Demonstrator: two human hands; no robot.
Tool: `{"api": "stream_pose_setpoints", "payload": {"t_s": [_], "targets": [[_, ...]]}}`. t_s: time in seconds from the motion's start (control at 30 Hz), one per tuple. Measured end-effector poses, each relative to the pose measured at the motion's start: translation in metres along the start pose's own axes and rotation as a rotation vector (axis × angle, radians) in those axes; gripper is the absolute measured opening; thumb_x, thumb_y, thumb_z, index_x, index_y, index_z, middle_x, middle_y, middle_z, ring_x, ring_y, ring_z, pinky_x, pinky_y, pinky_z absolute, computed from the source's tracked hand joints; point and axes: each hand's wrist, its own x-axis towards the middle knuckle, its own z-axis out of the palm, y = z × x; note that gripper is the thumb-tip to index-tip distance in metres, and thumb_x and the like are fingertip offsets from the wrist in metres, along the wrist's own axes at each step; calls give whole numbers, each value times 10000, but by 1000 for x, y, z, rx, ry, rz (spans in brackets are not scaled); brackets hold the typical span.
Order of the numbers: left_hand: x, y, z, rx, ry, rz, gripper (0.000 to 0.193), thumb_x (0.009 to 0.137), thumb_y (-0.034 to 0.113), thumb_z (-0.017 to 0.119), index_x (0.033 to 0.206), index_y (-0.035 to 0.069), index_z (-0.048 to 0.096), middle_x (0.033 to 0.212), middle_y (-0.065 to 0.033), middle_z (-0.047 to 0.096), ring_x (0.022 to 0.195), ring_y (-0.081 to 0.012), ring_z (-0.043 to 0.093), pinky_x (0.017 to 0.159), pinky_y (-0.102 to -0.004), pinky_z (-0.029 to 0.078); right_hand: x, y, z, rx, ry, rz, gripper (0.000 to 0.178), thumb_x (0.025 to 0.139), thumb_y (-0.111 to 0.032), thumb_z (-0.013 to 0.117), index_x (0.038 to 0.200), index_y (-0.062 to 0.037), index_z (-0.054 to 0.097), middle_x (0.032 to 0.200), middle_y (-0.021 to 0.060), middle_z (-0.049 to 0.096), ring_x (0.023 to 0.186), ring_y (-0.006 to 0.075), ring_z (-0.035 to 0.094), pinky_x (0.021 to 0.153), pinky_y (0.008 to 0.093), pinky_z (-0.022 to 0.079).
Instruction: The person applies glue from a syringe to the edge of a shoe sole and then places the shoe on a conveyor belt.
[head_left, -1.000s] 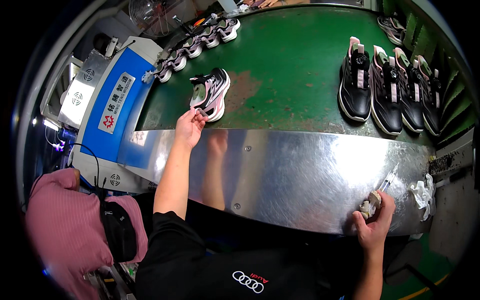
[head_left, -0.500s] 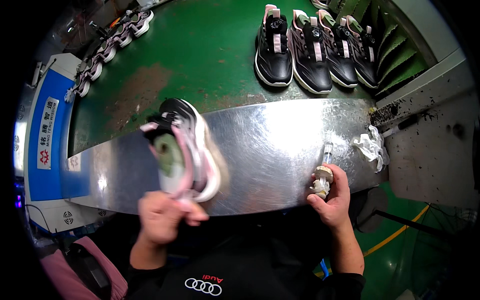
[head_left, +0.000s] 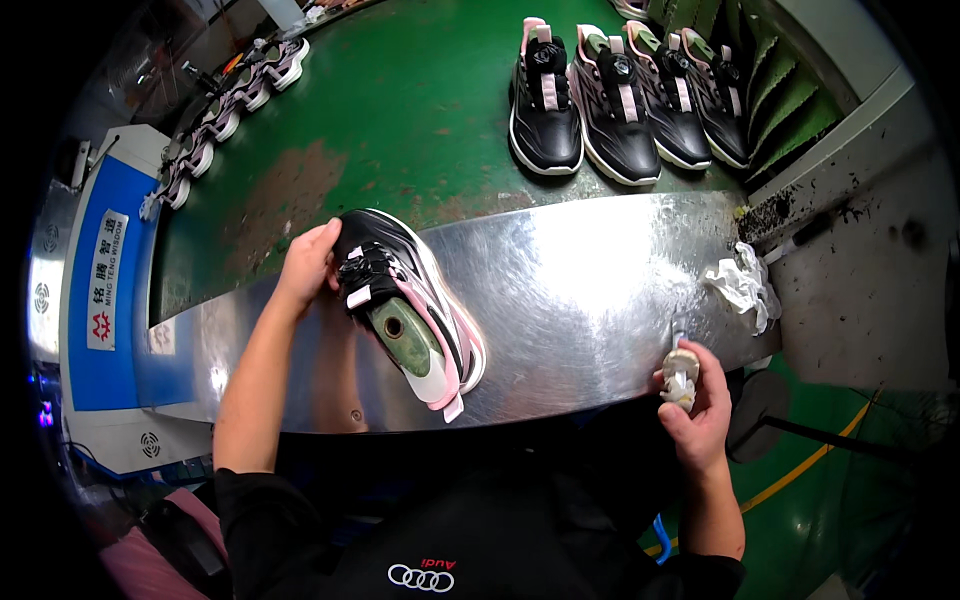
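Observation:
A black and pink sneaker [head_left: 455, 320] with a white sole and green inside rests on or just over the metal plate [head_left: 560, 290], its toe pointing away and its heel loop towards me. My left hand [head_left: 312, 262] grips it at the toe, thumb on the upper and the other fingers hidden behind. To the right, over the plate's near edge, my right hand [head_left: 700, 410] is closed around a syringe [head_left: 680, 378] with a pale disc and whitish wrapping on it. The syringe's tip is hard to make out against the glare.
Several matching sneakers [head_left: 545, 110] stand at the far right of the green surface [head_left: 420, 130], and another row of shoes [head_left: 225, 115] runs along the far left. Crumpled white tissue [head_left: 745, 290] lies at the plate's right end. A blue and white machine [head_left: 90, 290] stands at left.
My left hand has shifted from the sneaker's heel to its toe, and the shoe has turned and moved a little right. My right hand has moved slightly right and nearer with the syringe.

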Motion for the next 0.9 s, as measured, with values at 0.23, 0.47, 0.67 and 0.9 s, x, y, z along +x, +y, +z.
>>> {"api": "stream_pose_setpoints", "payload": {"t_s": [0.23, 0.47, 0.67, 0.9], "targets": [[-18, 39, 64, -427, -56, 248, 484, 818, 271, 662, 1152, 2, 439, 976, -73, 571, 890, -155, 572, 828, -306, 473, -13, -14, 7, 67, -38, -21, 784, 661, -334, 789, 1234, 19, 387, 1014, 78, 537, 904, 163, 555, 795, 274, 438], [-66, 55, 91, -805, -263, 567, 568, 700, 153, 761, 1148, 20, 439, 1043, -90, 576, 967, -164, 561, 876, -323, 456, 9, -47, 41, 130, -91, -48, 983, 490, -573, 815, 1154, 27, 408, 801, 70, 533, 627, 100, 508, 645, 238, 455], [-72, 40, 92, -888, -405, 537, 633, 639, 129, 764, 1171, 77, 425, 1028, -70, 558, 961, -176, 552, 860, -322, 445, 32, -74, 69, 455, -371, -187, 838, 598, -519, 780, 1120, 31, 423, 732, 148, 574, 616, 170, 567, 587, 301, 487], [-74, 29, 92, -779, -486, 669, 671, 593, 53, 774, 1163, 88, 422, 1034, -153, 561, 983, -237, 560, 835, -355, 457, 48, -101, 103, 555, -648, -229, 669, 787, -613, 562, 1084, -26, 440, 725, 205, 585, 631, 249, 562, 633, 351, 450]]}}
